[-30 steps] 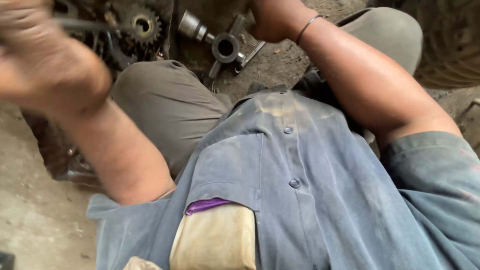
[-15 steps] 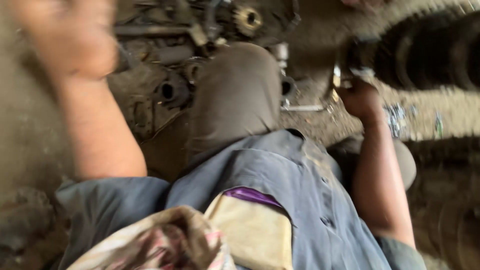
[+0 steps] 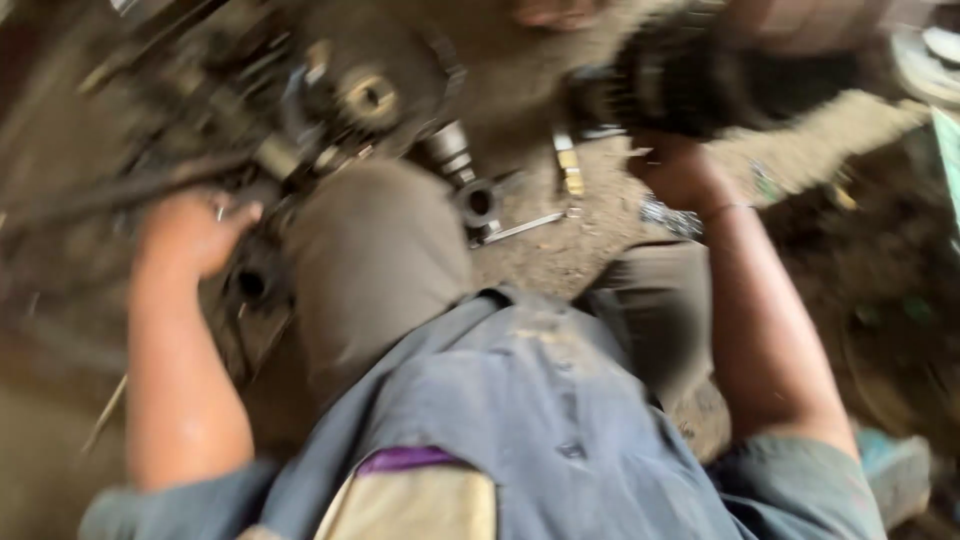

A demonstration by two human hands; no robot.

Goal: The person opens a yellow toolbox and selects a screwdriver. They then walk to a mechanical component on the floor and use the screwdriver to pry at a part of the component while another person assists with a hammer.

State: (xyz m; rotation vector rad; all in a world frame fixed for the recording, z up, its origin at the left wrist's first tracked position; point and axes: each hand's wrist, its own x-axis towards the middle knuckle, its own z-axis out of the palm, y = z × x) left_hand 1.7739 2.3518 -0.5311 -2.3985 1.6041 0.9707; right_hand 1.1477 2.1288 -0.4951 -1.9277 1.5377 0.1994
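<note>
Hands among greasy machine parts on a dirt floor

The left hand [image 3: 195,235] rested, loosely curled, against a dark metal rod [image 3: 120,190] beside the gear assembly [image 3: 365,95]. The right hand [image 3: 685,170] reached up under a dark cylindrical part [image 3: 700,85], touching it; blur hid whether it gripped. A socket [image 3: 478,203] lay on the floor [image 3: 560,255] between the hands.

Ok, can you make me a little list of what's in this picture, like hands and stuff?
left hand: resting among dark greasy machine parts; grip unclear from blur
right hand: up against a dark ribbed part; hold unclear
gear: toothed, round, above the bent knee
spanner: lying on the dirt ground
clothing: blue-grey shirt
sharpness: blurry
</note>
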